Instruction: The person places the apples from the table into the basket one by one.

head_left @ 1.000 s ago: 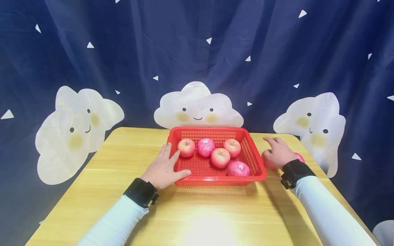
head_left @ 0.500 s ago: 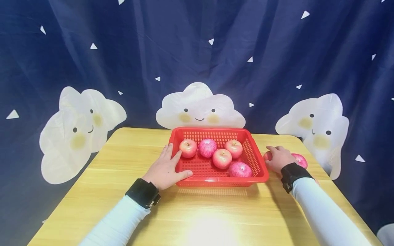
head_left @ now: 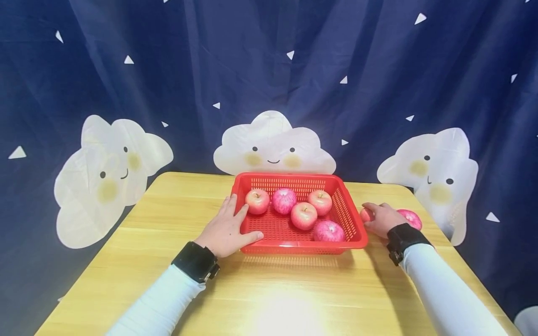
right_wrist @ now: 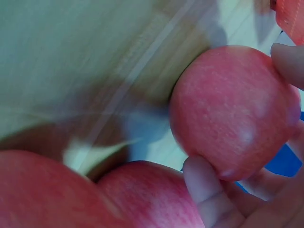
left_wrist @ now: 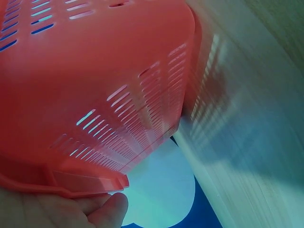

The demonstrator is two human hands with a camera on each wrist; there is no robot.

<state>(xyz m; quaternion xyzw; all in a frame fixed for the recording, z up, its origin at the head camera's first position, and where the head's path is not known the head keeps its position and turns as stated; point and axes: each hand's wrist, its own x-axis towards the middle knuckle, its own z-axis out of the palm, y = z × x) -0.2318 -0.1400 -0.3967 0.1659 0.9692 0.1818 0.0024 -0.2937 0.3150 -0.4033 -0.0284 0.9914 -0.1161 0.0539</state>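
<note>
My left hand [head_left: 224,231] rests on the left rim of a red plastic basket [head_left: 273,244], fingers spread and straight over it; the left wrist view has the fingers [left_wrist: 107,211] along the rim. Several red and pink apples [head_left: 304,216] sit inside the basket. To the right of the basket, my right hand [head_left: 382,220] grips an apple [right_wrist: 232,111], thumb and fingers on opposite sides of it. A pinker apple [head_left: 409,219] lies just right of that hand. In the right wrist view, another apple [right_wrist: 42,194] is close to the camera.
The wooden table [head_left: 168,200] carries the basket near its far edge. Behind it hangs a dark blue curtain [head_left: 252,60] with white clouds and triangles. The basket's perforated side wall [left_wrist: 137,118] stands beside my left hand.
My right hand has come down around the apple beside the basket, its fingers closing on it. My left hand stays on the rim. The view has shifted slightly.
</note>
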